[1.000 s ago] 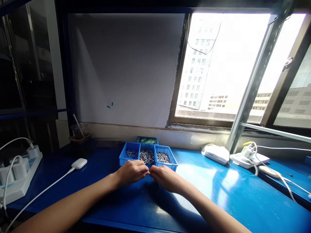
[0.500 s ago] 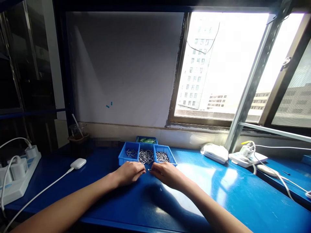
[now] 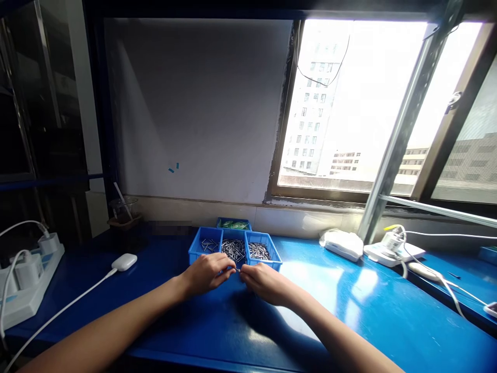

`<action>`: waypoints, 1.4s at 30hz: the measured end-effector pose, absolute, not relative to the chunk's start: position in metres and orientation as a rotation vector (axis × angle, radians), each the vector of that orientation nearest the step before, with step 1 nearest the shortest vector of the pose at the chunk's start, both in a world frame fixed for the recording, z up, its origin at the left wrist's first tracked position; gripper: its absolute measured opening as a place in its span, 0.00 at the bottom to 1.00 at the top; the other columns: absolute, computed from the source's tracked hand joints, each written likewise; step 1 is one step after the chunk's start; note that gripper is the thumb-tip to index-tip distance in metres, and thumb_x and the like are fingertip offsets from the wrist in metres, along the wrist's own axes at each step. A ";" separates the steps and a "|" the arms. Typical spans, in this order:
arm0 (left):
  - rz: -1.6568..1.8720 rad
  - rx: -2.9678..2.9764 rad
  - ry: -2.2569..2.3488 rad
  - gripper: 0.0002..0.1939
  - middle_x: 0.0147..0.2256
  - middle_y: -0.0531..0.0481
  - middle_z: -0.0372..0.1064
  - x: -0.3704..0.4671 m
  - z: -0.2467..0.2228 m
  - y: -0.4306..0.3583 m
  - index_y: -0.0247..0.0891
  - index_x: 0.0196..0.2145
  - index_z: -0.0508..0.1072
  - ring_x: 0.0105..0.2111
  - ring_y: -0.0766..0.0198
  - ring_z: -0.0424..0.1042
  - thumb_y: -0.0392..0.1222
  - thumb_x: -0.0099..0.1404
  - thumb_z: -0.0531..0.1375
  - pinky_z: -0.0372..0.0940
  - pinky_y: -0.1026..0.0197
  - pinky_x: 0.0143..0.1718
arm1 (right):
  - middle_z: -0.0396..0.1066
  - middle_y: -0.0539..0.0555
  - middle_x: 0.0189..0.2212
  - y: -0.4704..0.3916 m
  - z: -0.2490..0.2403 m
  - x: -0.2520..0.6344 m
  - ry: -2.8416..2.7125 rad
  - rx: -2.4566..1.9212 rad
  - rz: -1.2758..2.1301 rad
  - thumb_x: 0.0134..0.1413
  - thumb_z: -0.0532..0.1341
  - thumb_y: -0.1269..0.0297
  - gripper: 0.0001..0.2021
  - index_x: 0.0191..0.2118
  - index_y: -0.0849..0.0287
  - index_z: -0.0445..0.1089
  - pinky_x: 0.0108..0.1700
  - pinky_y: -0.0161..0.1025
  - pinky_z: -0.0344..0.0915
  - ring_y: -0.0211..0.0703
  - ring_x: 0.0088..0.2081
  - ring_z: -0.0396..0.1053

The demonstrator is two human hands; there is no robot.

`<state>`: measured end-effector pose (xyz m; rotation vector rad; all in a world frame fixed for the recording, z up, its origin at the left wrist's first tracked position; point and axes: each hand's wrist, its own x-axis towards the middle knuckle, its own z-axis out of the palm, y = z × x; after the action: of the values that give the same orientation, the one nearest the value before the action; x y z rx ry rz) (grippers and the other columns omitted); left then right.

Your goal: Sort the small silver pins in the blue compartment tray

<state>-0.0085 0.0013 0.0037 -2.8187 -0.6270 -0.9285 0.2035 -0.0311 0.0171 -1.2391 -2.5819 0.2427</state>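
Close together over the blue table (image 3: 186,326), both my hands are in a pinch just in front of the blue bins. Between the fingertips shows a small metal part (image 3: 238,270), thin and pin-like; its exact kind is too small to tell. My left hand (image 3: 208,272) pinches its left end, and my right hand (image 3: 262,281) pinches the right end. Behind them, the left bin (image 3: 195,253) holds a few dark metal pins (image 3: 209,244). A dense heap of similar pins (image 3: 233,249) fills the middle, and more pins (image 3: 259,251) lie in the right bin (image 3: 276,255).
A rear bin (image 3: 219,221) holds green packets (image 3: 235,225). To the left are a white charging case (image 3: 124,262) on a cable, a power strip (image 3: 34,295) and a drink cup (image 3: 126,210). At right stand a white packet (image 3: 342,245) and another power strip (image 3: 394,254).
My left fingers have shifted slightly and loosened around the small metal part, with thumb and forefinger more visible. My right hand has moved barely. The bins look unchanged.
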 end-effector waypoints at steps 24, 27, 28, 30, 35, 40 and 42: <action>-0.588 -2.870 -0.808 0.10 0.31 0.50 0.71 -0.011 0.005 0.003 0.36 0.34 0.70 0.30 0.63 0.70 0.37 0.70 0.50 0.60 0.65 0.30 | 0.72 0.52 0.25 -0.031 0.017 0.207 -2.658 -1.114 0.050 0.62 0.54 0.65 0.13 0.27 0.59 0.70 0.29 0.33 0.57 0.38 0.26 0.66; -0.762 -2.865 -0.722 0.11 0.32 0.49 0.71 -0.008 0.002 0.003 0.35 0.36 0.71 0.31 0.64 0.71 0.40 0.70 0.50 0.62 0.65 0.32 | 0.71 0.51 0.24 -0.031 0.012 0.202 -2.661 -1.104 0.136 0.63 0.52 0.66 0.14 0.27 0.60 0.69 0.29 0.32 0.58 0.37 0.25 0.66; -0.815 -2.860 -0.680 0.11 0.31 0.49 0.71 -0.007 0.001 0.002 0.35 0.36 0.71 0.31 0.63 0.71 0.40 0.70 0.50 0.63 0.65 0.32 | 0.71 0.51 0.23 -0.030 0.011 0.201 -2.660 -1.098 0.166 0.63 0.52 0.67 0.14 0.28 0.60 0.69 0.28 0.32 0.57 0.37 0.24 0.65; -0.889 -2.865 -0.582 0.13 0.31 0.49 0.72 -0.004 -0.002 0.000 0.35 0.36 0.71 0.31 0.64 0.71 0.41 0.71 0.50 0.64 0.65 0.33 | 0.70 0.51 0.23 -0.030 0.009 0.200 -2.667 -1.079 0.217 0.63 0.52 0.69 0.13 0.30 0.61 0.70 0.27 0.31 0.57 0.36 0.24 0.65; -0.862 -2.999 -0.488 0.10 0.34 0.48 0.75 -0.002 -0.005 -0.002 0.34 0.40 0.72 0.32 0.65 0.73 0.39 0.70 0.52 0.66 0.66 0.34 | 0.70 0.51 0.23 -0.030 0.011 0.201 -2.683 -1.113 0.249 0.61 0.53 0.73 0.11 0.30 0.62 0.69 0.27 0.31 0.57 0.35 0.23 0.64; -0.769 -3.015 -0.696 0.11 0.38 0.48 0.75 -0.008 0.000 0.003 0.36 0.43 0.73 0.36 0.62 0.74 0.38 0.70 0.52 0.65 0.64 0.38 | 0.70 0.51 0.23 -0.032 0.020 0.206 -2.632 -1.197 0.115 0.64 0.51 0.67 0.13 0.31 0.60 0.70 0.28 0.33 0.55 0.38 0.25 0.65; -0.746 -2.952 -0.784 0.11 0.36 0.47 0.75 -0.010 0.002 0.005 0.37 0.42 0.73 0.36 0.60 0.74 0.40 0.70 0.52 0.65 0.63 0.37 | 0.70 0.51 0.23 -0.033 0.023 0.208 -2.586 -1.255 0.082 0.64 0.50 0.65 0.14 0.30 0.59 0.70 0.28 0.34 0.55 0.38 0.25 0.65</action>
<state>-0.0097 0.0047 0.0018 -2.9520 -0.7840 -0.7459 0.2077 -0.0330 0.0225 -1.2546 -2.5863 0.0817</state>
